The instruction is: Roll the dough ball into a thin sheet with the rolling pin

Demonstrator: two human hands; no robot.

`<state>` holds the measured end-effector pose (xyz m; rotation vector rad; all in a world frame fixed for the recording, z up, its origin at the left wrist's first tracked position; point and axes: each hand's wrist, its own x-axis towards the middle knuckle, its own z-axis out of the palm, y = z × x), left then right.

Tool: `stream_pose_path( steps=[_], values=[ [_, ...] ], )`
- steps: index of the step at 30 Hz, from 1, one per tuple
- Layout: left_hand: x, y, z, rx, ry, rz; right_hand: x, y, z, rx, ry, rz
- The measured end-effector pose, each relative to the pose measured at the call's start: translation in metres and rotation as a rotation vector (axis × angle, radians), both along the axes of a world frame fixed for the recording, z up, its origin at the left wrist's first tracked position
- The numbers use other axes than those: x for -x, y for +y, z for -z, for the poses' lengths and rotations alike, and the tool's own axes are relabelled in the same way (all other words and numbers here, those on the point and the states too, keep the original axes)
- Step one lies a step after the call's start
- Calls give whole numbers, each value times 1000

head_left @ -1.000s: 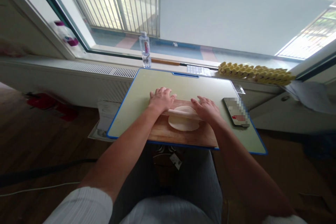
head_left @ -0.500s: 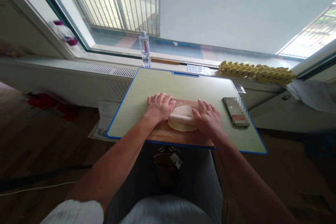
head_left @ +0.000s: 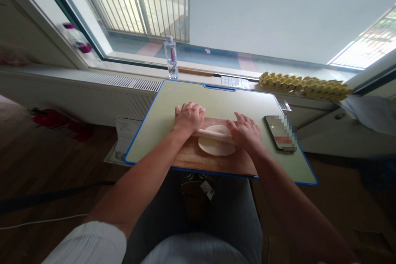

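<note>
A flat round sheet of dough (head_left: 215, 147) lies on a wooden cutting board (head_left: 193, 157). Across its upper part rests a pale rolling pin (head_left: 215, 135), lying roughly left to right. Its left end is under my left hand (head_left: 189, 118), whose fingers curl over it. My right hand (head_left: 246, 132) covers the other end, with the palm down on the pin and the fingers reaching forward past it. Both ends of the pin are hidden beneath the hands. The wooden board sits on a pale green tabletop (head_left: 238, 101) with a blue rim.
A phone (head_left: 280, 133) lies on the tabletop to the right of my right hand. On the sill behind stand a clear plastic bottle (head_left: 171, 57) and a yellow egg-carton-like strip (head_left: 305, 86). A red fire extinguisher (head_left: 58, 123) is on the floor at left.
My left hand has shifted slightly forward, its fingers more curled, and more of the pin's left part shows. The pin has moved slightly forward over the dough. My right hand has moved little.
</note>
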<state>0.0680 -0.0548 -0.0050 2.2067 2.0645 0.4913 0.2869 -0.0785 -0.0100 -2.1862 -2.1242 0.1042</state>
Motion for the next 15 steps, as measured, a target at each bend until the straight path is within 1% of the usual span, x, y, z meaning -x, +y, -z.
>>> stream_pose_path(
  steps=[3, 4, 7, 10, 15],
  values=[
    [-1, 11, 2, -22, 11, -11, 1, 12, -4, -9, 142, 68],
    [-1, 15, 3, -23, 13, -11, 2, 15, -5, -22, 158, 75],
    [-2, 23, 5, -21, 18, -11, 3, 24, -6, -46, 153, 94],
    [-2, 28, 6, -21, 21, -13, 3, 29, -6, -31, 134, 101],
    [-1, 25, 5, 17, 26, 24, 4, 24, -7, -2, 122, 94]
  ],
)
